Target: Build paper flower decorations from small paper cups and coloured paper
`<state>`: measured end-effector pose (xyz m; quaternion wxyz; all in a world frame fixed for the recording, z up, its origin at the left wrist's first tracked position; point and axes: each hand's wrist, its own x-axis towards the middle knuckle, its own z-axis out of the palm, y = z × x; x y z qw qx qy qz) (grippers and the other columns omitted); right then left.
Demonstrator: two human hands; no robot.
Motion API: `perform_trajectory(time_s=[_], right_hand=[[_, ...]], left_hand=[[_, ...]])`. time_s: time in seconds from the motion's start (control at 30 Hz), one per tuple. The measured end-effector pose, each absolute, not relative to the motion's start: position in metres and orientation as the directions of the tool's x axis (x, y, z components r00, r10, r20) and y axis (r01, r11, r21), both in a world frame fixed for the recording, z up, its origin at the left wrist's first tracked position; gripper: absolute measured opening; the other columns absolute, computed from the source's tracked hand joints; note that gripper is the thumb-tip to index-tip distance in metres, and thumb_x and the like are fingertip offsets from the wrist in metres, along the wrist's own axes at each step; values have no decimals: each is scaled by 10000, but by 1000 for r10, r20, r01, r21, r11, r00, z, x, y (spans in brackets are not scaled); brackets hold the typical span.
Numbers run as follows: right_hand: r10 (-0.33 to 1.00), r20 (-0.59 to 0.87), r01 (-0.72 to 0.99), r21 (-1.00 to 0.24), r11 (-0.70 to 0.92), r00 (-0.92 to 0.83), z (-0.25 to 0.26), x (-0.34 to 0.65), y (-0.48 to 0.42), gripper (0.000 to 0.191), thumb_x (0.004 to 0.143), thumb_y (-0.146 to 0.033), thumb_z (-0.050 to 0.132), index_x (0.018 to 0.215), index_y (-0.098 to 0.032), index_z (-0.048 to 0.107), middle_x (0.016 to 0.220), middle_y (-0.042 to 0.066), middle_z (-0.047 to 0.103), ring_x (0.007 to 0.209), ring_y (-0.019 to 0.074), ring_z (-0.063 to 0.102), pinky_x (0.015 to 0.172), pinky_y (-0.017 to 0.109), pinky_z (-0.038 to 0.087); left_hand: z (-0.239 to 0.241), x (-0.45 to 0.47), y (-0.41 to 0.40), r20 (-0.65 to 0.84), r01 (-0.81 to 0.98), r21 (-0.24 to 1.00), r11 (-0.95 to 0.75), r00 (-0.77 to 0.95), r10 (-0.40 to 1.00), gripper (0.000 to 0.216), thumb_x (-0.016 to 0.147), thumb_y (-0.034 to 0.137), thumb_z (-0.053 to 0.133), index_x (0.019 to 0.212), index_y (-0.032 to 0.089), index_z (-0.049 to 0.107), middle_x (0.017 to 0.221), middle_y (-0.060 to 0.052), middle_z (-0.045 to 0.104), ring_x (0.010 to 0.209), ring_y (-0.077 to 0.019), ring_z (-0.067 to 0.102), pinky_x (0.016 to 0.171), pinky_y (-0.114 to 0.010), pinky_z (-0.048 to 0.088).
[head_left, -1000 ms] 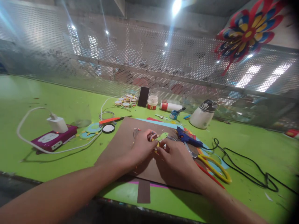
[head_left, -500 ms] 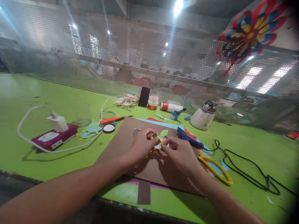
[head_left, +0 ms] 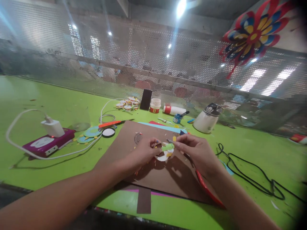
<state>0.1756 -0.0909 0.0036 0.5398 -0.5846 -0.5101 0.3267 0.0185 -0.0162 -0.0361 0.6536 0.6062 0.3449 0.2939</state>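
Note:
My left hand (head_left: 145,150) pinches a round white paper disc (head_left: 163,156) at its left edge, over a brown board (head_left: 115,153). Across the disc lies a light green paper piece (head_left: 168,147), with small yellow bits around it. Closed fingers of my right hand (head_left: 195,150) grip a tool with a red handle (head_left: 206,187) and a slim metal tip (head_left: 169,141); its exact kind is unclear. That tip reaches the green piece, close to a small yellow scrap (head_left: 174,138). Most of the blue glue gun (head_left: 182,132) is hidden behind my right hand.
At left sit a purple power strip (head_left: 49,143) with a white charger (head_left: 52,128), paper discs (head_left: 92,131) and an orange cutter (head_left: 110,123). Behind stand a phone (head_left: 146,99), a paint jar (head_left: 177,118) and a white jug (head_left: 206,118). A black cable (head_left: 254,179) loops at right.
My right hand has come to hold the red-handled tool, its tip now at the green piece. The yellow handle loops no longer show. The white disc is more exposed. The view shifted slightly.

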Motion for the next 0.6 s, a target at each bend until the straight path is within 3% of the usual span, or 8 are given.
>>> perform_trajectory(time_s=[0.27,0.43,0.6], right_hand=[[941,156,307,-950,60,299,-7,190,-81,277,584,-393,815,676,-156,705,618,1,640,530,103,511,524,263,421],[951,107,217,-975,44,289,-8,194,-80,288,564,-370,836,703,-155,705,620,-5,646,535,101,516,542,261,426],[954,149,165,-980,108,261,-6,197,-81,271,591,-355,830,699,-157,681,600,-17,628,530,86,493,534,238,405]], left_hand=[[-34,17,-18,-78,72,997,40,658,749,122,739,159,621,853,121,639,696,-6,627,528,-83,526,484,-199,390],[-33,15,-16,-81,106,994,13,666,742,163,725,159,616,873,108,659,713,-15,639,505,-79,510,490,-206,391],[-35,14,-16,-108,100,994,53,689,717,201,730,220,643,899,113,661,714,-34,646,477,-73,484,468,-206,352]])
